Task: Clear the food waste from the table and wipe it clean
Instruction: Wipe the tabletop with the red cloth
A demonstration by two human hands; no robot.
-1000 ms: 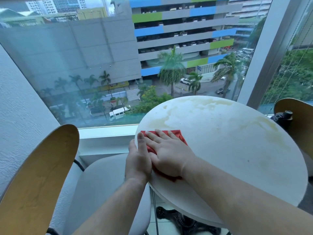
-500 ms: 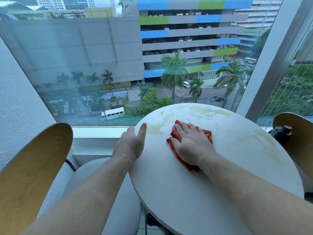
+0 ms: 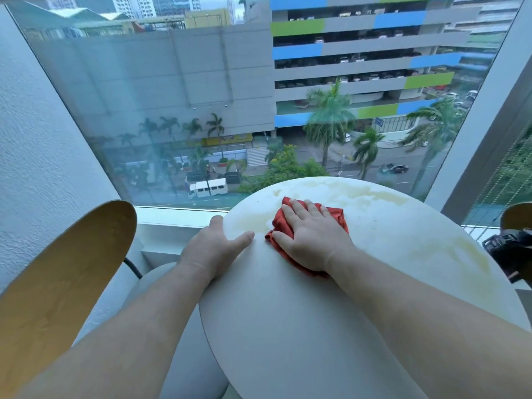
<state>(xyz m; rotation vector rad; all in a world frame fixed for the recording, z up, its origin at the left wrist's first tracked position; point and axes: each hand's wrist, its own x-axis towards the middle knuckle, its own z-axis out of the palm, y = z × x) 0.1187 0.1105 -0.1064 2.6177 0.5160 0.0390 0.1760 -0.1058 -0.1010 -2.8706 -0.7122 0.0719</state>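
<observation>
Step in hand: wiping. No solid food waste visible, only yellowish smears.

Right hand (image 3: 312, 240) lies flat on the crumpled red cloth (image 3: 336, 217), fingers (image 3: 296, 210) straight and a little spread, pressing rather than pinching. The cloth sits on the far-left part of the round white counter (image 3: 316, 326), just right of a pale yellow smear (image 3: 253, 223).

Left hand (image 3: 211, 249) rests at the counter's left rim with its thumb straight on the top. Its other fingers drop over the rim, mostly hidden. It looks like a brace, not a clamp.

To do it well:
- Keep the palm flat so the whole cloth bears down.
- Sweep overlapping strokes across the left smear, then the yellowish band along the far edge (image 3: 371, 194) and the yellow patch at right (image 3: 472, 249).
- Draw dirt inward, not off the rim onto the grey chair seat (image 3: 161, 283).
- Keep the left hand bracing the counter, since a single-pedestal top probably rocks.
- Refold the cloth if it bunches.

Versus 1.0 s ago: the cloth and right hand were at the left rim, touching the left hand. They have gone inward and toward the window. Versus 0.5 s ago: the left thumb was raised and now lies on the top, close to the cloth.
</observation>
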